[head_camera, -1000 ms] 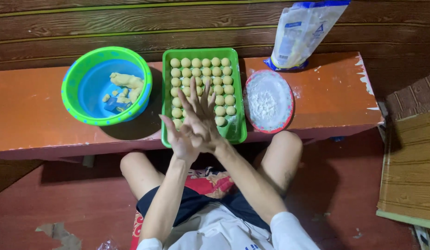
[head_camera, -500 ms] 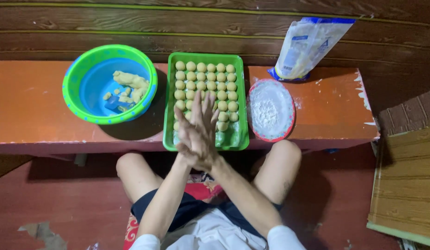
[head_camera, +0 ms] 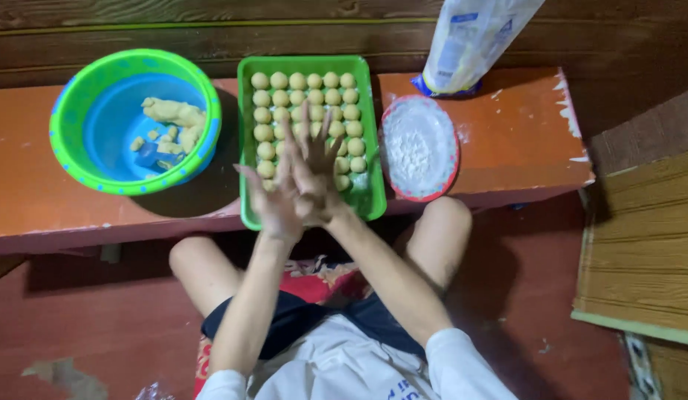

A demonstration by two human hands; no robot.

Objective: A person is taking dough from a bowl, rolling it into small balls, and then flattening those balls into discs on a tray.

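over orange bench [head_camera: 499, 141] and green tray [head_camera: 373, 200], left hand [head_camera: 274, 200] and right hand [head_camera: 314, 167] flat, fingers spread, palms pressed together

Dark wooden plank wall [head_camera: 137, 30], low orange bench [head_camera: 522, 141] (paint chipped), reddish floor [head_camera: 77, 326]

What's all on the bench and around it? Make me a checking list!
Surface: orange bench, white powder smears at its right end.
Job's things: green tray with rows of pale dough balls; green-and-blue bowl holding dough lumps.
Clutter: oval dish of white flour; white-and-blue bag behind it.
Grippers: left hand and right hand pressed palm to palm over the tray, fingers spread; anything between them is hidden.
Cables: nothing seen.
Surroundings: dark wooden wall, red floor, wooden planks at right.
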